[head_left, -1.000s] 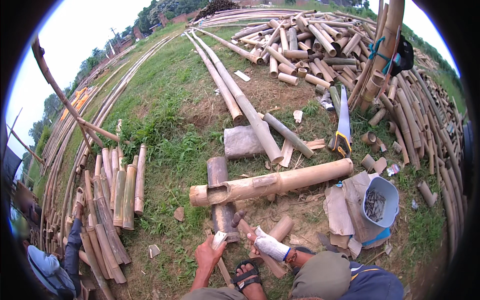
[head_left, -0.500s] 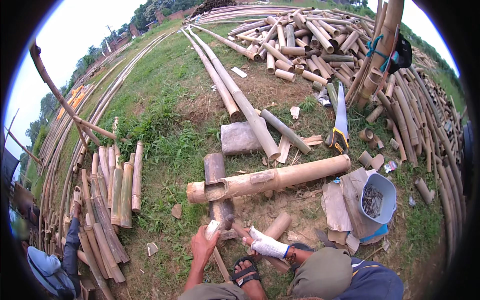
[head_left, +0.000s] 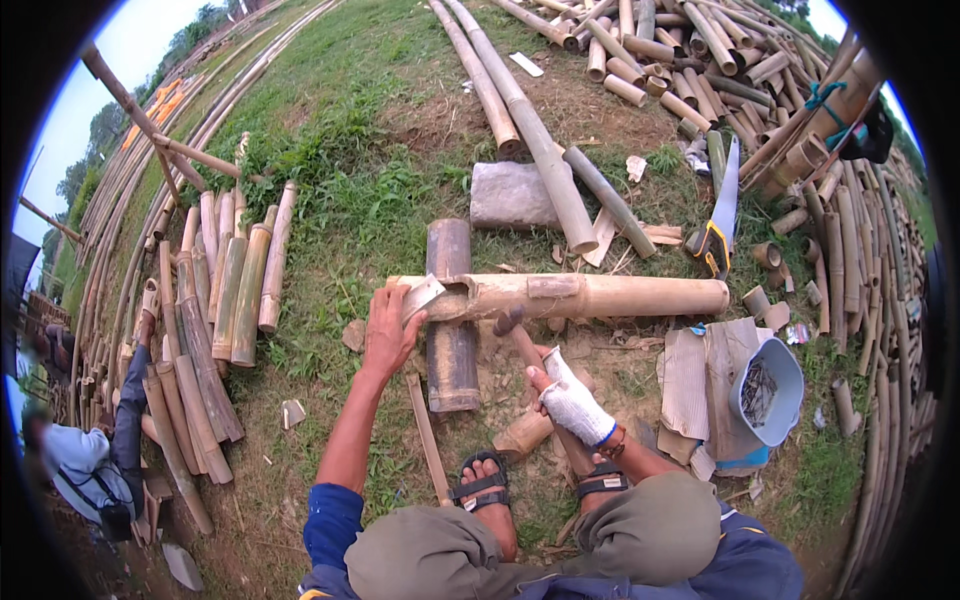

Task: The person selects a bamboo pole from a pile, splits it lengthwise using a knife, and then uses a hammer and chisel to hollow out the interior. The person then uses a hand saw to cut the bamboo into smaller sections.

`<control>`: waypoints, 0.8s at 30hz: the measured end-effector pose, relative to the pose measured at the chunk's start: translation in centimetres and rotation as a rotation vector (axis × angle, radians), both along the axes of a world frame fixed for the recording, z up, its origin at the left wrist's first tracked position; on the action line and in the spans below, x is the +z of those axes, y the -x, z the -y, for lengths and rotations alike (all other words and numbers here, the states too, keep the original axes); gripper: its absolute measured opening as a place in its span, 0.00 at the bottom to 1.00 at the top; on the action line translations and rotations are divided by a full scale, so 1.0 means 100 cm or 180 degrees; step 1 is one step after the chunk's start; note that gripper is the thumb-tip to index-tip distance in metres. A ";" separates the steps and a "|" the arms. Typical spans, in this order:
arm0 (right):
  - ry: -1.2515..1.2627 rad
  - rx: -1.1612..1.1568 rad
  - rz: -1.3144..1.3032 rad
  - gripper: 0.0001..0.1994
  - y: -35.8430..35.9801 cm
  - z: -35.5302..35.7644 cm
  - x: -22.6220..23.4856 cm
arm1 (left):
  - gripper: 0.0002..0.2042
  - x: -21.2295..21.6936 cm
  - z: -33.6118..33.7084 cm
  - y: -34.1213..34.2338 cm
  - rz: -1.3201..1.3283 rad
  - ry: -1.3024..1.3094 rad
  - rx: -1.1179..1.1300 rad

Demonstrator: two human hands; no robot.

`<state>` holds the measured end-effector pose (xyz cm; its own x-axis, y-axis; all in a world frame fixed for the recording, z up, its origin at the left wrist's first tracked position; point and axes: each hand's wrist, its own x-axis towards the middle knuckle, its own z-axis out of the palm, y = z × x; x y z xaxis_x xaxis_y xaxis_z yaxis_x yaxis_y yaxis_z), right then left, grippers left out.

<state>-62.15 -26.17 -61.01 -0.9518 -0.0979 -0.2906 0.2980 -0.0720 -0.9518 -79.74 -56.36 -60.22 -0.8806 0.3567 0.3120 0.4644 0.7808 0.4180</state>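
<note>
My bare left hand [head_left: 385, 335] grips a small pale flat-faced piece [head_left: 423, 297] at the left end of a thick bamboo length [head_left: 620, 296]. A notch is cut through the bamboo's upper wall just right of that piece. The bamboo lies crosswise over a dark short log [head_left: 452, 370]. My right hand [head_left: 577, 405], in a white knit glove, is closed round the handle of a hammer [head_left: 508, 321]. The hammer's head is just below the bamboo's near side, right of the notch. The lower end of the handle is hard to make out.
A yellow-and-black handsaw [head_left: 712, 245] leans at the right. A pale blue bucket of nails [head_left: 767, 390] stands beside flattened cardboard [head_left: 684, 385]. Short bamboo pieces [head_left: 242, 300] stand at left, where another person [head_left: 85, 465] is. A grey stone block [head_left: 512, 195] supports long poles.
Both hands have moved forward from near my feet. The left brought the pale piece up to the bamboo's notched end; the right carried the hammer with it. The view has tilted down.
</note>
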 end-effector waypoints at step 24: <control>-0.0475 -0.0232 -0.0419 0.26 0.071 0.004 0.036 | 0.28 -0.019 -0.063 0.025 -0.0536 0.0610 -0.0545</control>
<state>-69.26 -26.58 -57.37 -0.9855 0.0074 -0.1693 0.1695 0.0559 -0.9839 -82.25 -50.08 -62.12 -0.7442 0.5618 0.3612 0.6462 0.7424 0.1767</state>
